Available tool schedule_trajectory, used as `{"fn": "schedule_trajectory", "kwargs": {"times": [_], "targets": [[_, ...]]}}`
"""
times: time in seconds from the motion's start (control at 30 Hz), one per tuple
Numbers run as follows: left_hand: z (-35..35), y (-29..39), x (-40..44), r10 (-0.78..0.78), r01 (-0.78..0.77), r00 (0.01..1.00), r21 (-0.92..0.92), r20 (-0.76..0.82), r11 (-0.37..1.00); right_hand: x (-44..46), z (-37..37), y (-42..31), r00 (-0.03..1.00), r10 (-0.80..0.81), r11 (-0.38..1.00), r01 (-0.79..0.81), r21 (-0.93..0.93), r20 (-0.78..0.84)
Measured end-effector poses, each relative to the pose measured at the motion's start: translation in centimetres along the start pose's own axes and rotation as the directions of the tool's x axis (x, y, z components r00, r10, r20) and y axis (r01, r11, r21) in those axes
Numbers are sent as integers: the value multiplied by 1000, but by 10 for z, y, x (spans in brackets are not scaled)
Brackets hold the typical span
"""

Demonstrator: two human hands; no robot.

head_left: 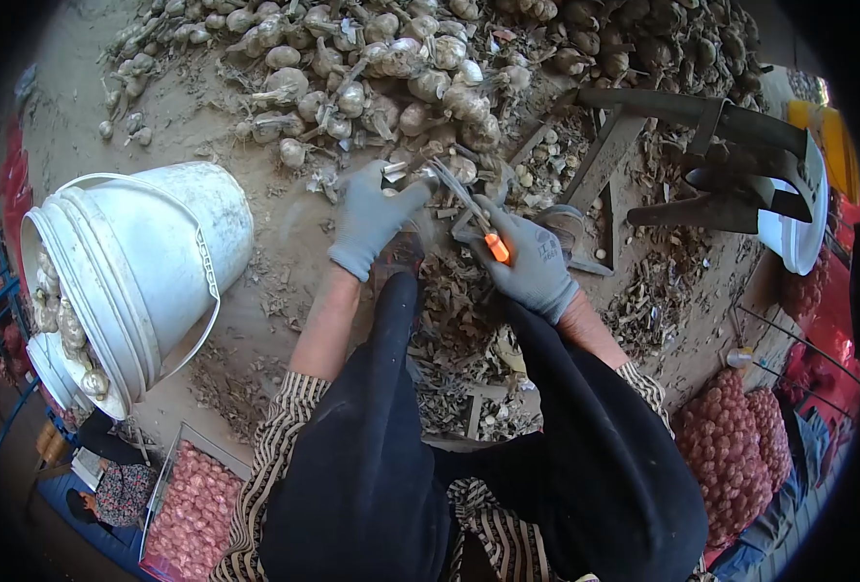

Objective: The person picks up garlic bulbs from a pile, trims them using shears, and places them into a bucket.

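Grey gloves cover both hands. My right hand (530, 260) is closed round a pair of shears (461, 194) with an orange part on the handle; the blades point up and to the left. Left of the blades, my left hand (377, 215) has its fingers bent together at a pale garlic stem (394, 172); how much of it the fingers hold is hard to make out. Just beyond both hands lies a large heap of garlic bulbs (352, 97) with dry stems. Leaf scraps (459, 320) cover the ground between the knees.
White buckets (178, 223) with garlic lie tilted at the left. A metal frame (605, 160) stands at the right. Net sacks of garlic (726, 451) sit lower right, a crate of garlic (192, 509) lower left. Another person (125, 495) is at the far lower left.
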State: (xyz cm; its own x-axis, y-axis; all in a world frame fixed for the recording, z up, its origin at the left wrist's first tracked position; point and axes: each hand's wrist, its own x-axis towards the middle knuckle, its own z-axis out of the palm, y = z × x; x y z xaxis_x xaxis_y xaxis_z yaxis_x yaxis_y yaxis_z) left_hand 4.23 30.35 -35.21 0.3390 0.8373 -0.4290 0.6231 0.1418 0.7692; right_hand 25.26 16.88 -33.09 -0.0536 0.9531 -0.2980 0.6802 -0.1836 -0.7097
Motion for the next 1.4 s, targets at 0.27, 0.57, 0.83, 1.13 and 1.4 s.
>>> {"fn": "schedule_trajectory", "kwargs": {"times": [0.27,0.57,0.83,1.13,1.4], "targets": [[-3,7,-20,42,-36,997,100,-60,994,0,-10,-10,997,62,981,-71,178,55],[-104,31,-112,215,-236,886,-1,-412,972,-10,35,35,954,289,684,-260,682,73],[-289,63,-207,346,-150,219,319,-912,936,-10,50,63,971,234,724,-133,676,-59],[-204,98,-135,760,-187,454,785,-465,591,-21,20,38,959,272,621,-237,747,78],[-50,81,113,567,-498,785,797,249,341,-28,7,41,932,332,394,-277,876,146]]}}
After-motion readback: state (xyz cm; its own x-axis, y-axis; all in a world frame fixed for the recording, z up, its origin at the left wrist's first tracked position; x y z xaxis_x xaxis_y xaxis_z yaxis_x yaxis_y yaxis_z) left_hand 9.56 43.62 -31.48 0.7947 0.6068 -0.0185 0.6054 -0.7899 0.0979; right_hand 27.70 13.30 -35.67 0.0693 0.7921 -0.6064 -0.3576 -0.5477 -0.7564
